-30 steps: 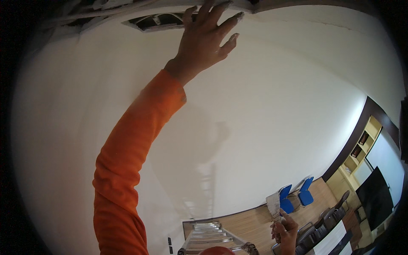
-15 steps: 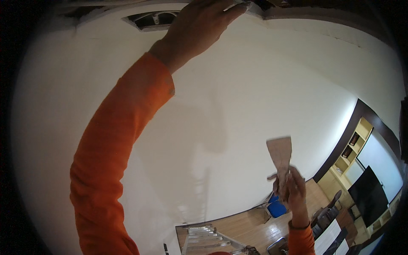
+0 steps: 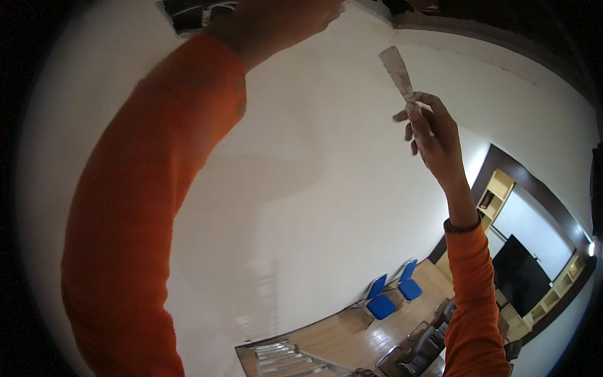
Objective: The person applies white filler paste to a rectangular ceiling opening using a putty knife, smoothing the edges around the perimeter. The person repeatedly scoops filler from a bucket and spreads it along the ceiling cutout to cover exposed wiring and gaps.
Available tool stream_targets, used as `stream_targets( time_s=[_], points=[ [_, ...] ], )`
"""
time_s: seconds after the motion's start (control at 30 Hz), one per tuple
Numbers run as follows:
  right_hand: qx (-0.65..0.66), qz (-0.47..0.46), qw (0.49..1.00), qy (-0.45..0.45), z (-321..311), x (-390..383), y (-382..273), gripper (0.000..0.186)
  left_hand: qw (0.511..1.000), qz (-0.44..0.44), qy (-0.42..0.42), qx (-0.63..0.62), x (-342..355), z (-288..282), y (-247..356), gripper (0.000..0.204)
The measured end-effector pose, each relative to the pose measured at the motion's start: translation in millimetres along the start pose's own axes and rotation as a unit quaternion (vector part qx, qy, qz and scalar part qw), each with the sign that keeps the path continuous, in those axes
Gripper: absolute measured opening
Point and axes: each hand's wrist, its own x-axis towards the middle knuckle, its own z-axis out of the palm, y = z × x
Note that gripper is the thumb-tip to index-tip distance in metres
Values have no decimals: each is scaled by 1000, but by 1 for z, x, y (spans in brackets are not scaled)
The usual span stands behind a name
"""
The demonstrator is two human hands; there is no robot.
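Near the top of the wall (image 3: 352,207), best steer the scraper (image 3: 394,66), gripped blade-up in the right hand (image 3: 435,133), with loose wrist and even angle, steadying the left hand (image 3: 282,26), higher up that wall, open or closed impossible to tell.

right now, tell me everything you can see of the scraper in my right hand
The scraper has a flat, greyish blade, perhaps metal, widest at its free end and narrowing toward the handle; it looks smeared. The right hand holds the handle, hiding most of it. The blade points up, leaning left, with the white wall behind; whether it touches the wall cannot be told.
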Motion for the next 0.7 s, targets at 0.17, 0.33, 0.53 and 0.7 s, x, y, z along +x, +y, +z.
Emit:
stream_targets(
  time_s=[0.17, 0.33, 0.53, 0.7],
  points=[
    [-74, -112, 990, 39, -18, 17, 0, 30, 999, -20, -1, 46, 16, -25, 11, 46],
    [-81, -100, 990, 55, -18, 21, 0, 28, 997, 13, 42, 64, 22, -17, 13, 46],
    [-105, -86, 988, 78, -21, 32, -19, 27, 995, -2, 52, 82, 26, -10, 3, 44],
    [-122, -66, 988, 65, -14, 29, -19, 28, 998, -33, 21, 44, 7, -22, 11, 43]
  ],
)
